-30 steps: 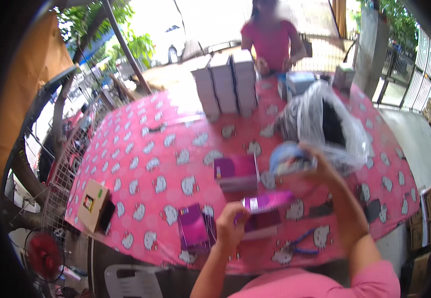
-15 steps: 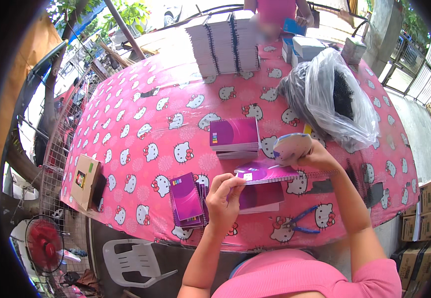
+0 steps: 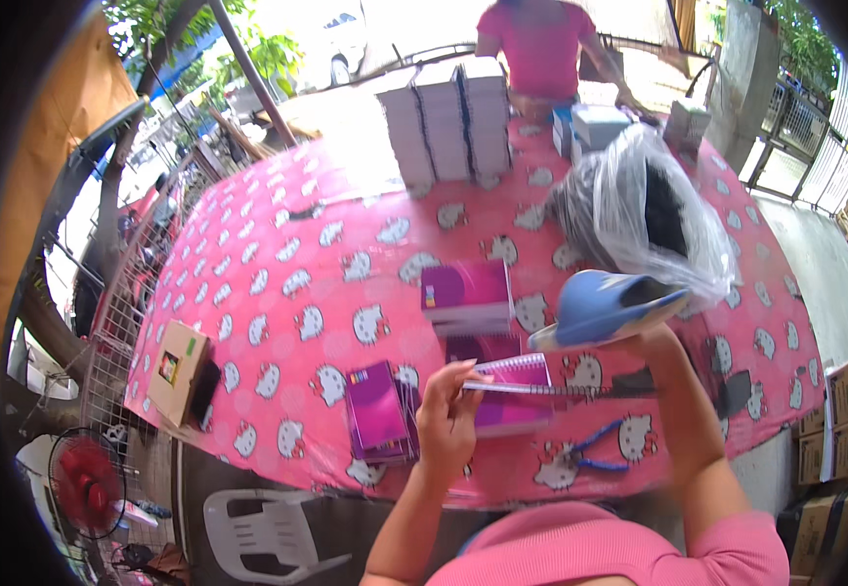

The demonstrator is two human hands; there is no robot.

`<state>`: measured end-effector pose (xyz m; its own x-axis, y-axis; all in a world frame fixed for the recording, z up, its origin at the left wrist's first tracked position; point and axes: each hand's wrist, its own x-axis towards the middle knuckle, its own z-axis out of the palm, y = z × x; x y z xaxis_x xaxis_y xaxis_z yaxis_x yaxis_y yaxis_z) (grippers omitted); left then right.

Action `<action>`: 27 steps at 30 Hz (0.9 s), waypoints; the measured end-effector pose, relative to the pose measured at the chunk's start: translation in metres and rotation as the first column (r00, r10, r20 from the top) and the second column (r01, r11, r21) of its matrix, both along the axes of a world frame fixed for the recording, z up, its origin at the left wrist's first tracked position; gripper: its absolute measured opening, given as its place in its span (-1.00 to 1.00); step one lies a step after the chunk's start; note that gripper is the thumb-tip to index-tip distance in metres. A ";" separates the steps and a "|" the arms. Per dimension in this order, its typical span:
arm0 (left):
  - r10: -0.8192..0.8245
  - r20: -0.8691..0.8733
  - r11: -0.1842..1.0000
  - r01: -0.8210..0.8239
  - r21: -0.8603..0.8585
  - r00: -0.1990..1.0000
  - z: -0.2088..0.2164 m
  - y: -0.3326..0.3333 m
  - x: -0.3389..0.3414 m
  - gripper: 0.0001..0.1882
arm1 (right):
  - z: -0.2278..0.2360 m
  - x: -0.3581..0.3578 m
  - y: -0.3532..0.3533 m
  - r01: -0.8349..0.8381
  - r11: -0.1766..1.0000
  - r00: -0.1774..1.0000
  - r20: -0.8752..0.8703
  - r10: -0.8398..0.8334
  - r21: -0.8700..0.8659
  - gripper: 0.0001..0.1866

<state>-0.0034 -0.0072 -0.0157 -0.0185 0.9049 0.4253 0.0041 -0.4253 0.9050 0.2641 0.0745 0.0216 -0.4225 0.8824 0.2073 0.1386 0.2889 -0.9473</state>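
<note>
My left hand (image 3: 448, 410) pinches the left end of a thin spiral notebook (image 3: 522, 373), its bound edge turned toward me. A long dark wire coil (image 3: 605, 393) runs along that edge and sticks out to the right, ending near my right forearm. My right hand (image 3: 651, 342) is closed on what looks like a blue slipper (image 3: 600, 305) with a pale sole, raised above the table; the slipper partly hides the fingers. Just beyond and below the notebook lie purple-covered notebooks (image 3: 465, 285) in a stack, and more purple notebooks (image 3: 377, 405) lie left of my left hand.
Blue-handled pliers (image 3: 595, 449) lie near the front edge. Tall stacks of bound white pages (image 3: 448, 122) stand at the back. A plastic bag (image 3: 629, 215) with dark contents sits right. A cardboard box (image 3: 180, 376) is at the left. Across the table stands a person in pink (image 3: 541, 54).
The slipper has tipped over, its blue upper now showing, and moved slightly right. The notebook in my left hand has tilted. The person opposite no longer holds up a blue booklet.
</note>
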 end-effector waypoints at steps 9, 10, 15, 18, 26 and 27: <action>-0.135 0.124 0.985 0.146 -0.089 0.983 -0.034 -0.011 -0.014 -0.78 | 0.011 -0.016 0.000 -0.255 0.967 0.946 0.212 0.244 0.024 -0.61; -0.130 0.141 0.985 0.144 -0.095 0.981 -0.035 -0.013 -0.016 -0.79 | 0.010 -0.020 0.000 -0.163 0.985 0.897 0.425 0.120 0.065 -0.62; -0.128 0.136 0.985 0.142 -0.100 0.982 -0.035 -0.015 -0.015 -0.75 | 0.009 -0.022 -0.004 -0.264 0.964 0.891 0.391 0.230 0.033 -0.61; -0.080 0.161 0.991 0.096 -0.094 0.984 -0.038 -0.013 -0.013 -0.72 | 0.009 -0.020 -0.005 -0.193 0.895 0.975 -0.181 0.129 -0.401 -0.67; -0.103 0.189 0.960 0.147 -0.237 0.977 -0.028 -0.001 -0.017 -0.63 | 0.016 -0.034 0.002 -0.237 0.966 0.967 0.124 0.224 0.099 -0.63; -0.070 0.267 0.959 0.139 -0.247 0.961 -0.030 0.001 -0.014 -0.66 | 0.008 -0.034 0.009 -0.219 0.965 0.899 0.414 0.141 0.148 -0.58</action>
